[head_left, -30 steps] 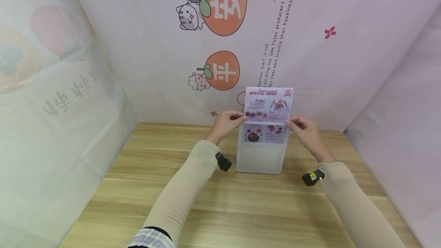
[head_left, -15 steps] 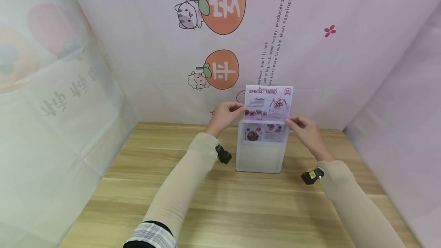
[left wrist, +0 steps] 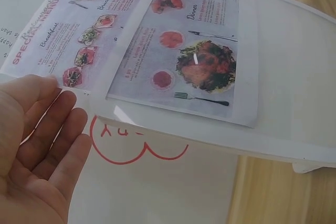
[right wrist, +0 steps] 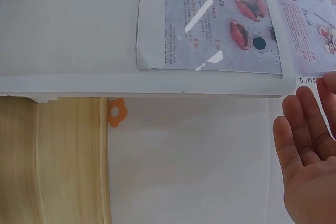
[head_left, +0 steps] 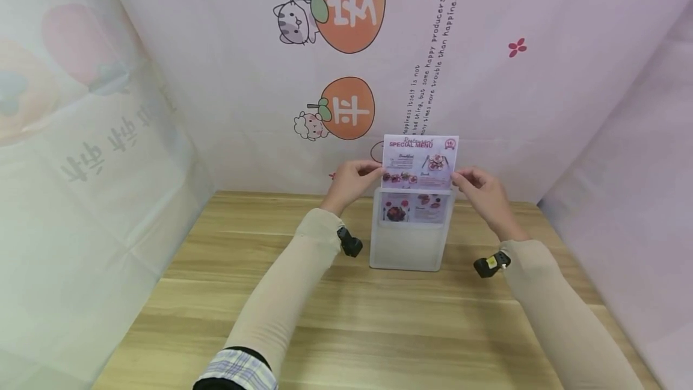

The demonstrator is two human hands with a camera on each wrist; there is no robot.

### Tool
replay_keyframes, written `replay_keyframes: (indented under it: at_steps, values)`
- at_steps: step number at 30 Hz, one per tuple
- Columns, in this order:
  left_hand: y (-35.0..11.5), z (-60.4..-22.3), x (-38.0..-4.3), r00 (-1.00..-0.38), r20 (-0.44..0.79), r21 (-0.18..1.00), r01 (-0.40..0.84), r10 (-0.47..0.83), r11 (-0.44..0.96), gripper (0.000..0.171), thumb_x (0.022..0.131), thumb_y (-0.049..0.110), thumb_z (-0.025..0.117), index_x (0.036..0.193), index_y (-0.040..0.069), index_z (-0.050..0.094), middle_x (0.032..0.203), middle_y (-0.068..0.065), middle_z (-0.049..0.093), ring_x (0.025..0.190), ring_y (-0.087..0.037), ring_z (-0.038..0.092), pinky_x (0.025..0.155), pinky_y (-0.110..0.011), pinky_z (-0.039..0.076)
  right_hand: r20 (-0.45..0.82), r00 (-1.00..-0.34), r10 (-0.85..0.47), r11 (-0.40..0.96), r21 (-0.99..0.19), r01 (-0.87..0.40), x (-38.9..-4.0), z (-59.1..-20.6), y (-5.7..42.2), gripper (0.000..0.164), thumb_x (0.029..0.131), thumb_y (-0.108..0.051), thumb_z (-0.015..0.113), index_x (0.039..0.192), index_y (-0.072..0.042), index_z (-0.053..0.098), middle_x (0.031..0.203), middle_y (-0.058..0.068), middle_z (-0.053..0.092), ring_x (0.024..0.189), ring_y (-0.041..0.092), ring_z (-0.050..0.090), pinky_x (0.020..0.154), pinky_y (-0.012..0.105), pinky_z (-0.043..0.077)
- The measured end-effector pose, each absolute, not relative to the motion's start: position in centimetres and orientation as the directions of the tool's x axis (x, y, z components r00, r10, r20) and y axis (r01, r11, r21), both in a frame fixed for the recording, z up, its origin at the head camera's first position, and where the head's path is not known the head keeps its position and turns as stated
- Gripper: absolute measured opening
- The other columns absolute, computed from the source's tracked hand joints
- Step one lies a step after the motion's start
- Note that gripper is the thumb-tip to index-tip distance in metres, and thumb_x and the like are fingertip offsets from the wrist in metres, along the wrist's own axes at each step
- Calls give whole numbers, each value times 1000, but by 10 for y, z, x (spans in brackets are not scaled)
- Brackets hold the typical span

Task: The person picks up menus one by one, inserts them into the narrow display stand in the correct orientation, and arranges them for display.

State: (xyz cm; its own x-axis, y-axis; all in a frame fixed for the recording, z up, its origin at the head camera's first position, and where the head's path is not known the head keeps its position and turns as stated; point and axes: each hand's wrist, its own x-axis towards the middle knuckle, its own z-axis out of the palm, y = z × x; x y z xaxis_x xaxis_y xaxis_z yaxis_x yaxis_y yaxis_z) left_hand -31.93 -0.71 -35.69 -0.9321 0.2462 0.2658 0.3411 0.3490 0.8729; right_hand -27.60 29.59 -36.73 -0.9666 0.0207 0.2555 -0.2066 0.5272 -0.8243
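Note:
A printed restaurant menu sheet (head_left: 421,161) stands partly inside a clear, white-edged display stand (head_left: 406,248) that is upright on the table. The sheet's lower part shows through the stand's front, while its upper part sticks out above the top edge. My left hand (head_left: 352,184) pinches the sheet's left edge between thumb and forefinger, just above the stand. At the opposite edge, my right hand (head_left: 483,196) pinches the sheet at a similar height. In both wrist views the remaining fingers are loosely bent beside the stand; the right thumb tip is cut off by the frame.
A wood-grain table (head_left: 260,294) lies under the stand. Behind it hangs a pale cloth backdrop (head_left: 227,107) printed with orange fruits and lettering. Similar cloth covers the left and right sides.
My left hand has shifted up along the sheet's edge, and later my right hand has too. A little more of the menu shows above the stand's top edge than a second ago.

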Motion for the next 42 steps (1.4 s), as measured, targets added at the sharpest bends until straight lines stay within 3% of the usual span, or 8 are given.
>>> replay_keyframes:
  at_steps: [16,25,35,42]
  values:
    - [-6,-365,-315,-932,246,878,331,266,345,19,95,36,71,104,20,77,94,10,71,89,-10,63,79,-30,52,262,-965,8,541,-813,-216,-273,-375,301,47,100,-47,59,117,-5,64,113,12,63,100,19,57,86,32,46]
    - [-7,-375,-315,-927,252,873,342,279,349,18,95,36,70,101,21,78,93,12,71,88,-10,64,80,-31,53,275,-961,-17,514,-822,-245,-271,-383,302,44,99,-45,60,117,-4,65,113,11,64,100,19,58,84,24,48]
    - [-8,-377,-313,-927,231,874,331,295,356,18,96,34,70,103,20,78,95,8,71,89,-12,63,77,-30,52,257,-966,-30,517,-823,-235,-270,-387,303,47,99,-47,60,118,-5,65,113,12,64,105,24,57,88,31,45]
    - [-9,-377,-312,-926,219,867,330,309,374,20,96,34,69,105,18,77,99,7,71,91,-12,63,78,-29,52,261,-965,-32,508,-827,-240,-269,-389,303,46,99,-46,61,117,-5,66,114,11,64,102,17,57,87,26,46]
